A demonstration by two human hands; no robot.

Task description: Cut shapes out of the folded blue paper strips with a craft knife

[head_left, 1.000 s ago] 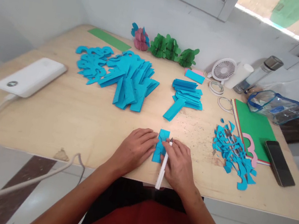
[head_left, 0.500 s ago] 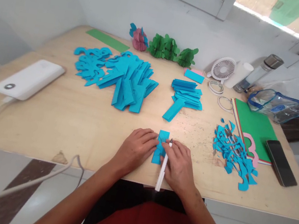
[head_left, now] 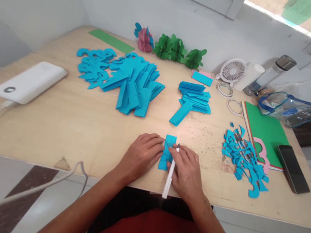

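The folded blue strip (head_left: pixel 170 140) is lying near the front edge of the surface (head_left: pixel 81 127), right in front of you, between your two hands. As I judge it, the strip could be sliding or twisting under the nib if your hold is too light, and any line would be going astray. Your left hand (head_left: pixel 141 156) is lying flat, fingers loosely spread, its fingertips pressing on the strip's left side. Your right hand (head_left: pixel 187 174) is gripping the white pen (head_left: pixel 168 180), its tip resting at the strip's right edge. Blue scraps (head_left: pixel 244 160) are lying well apart on the right.
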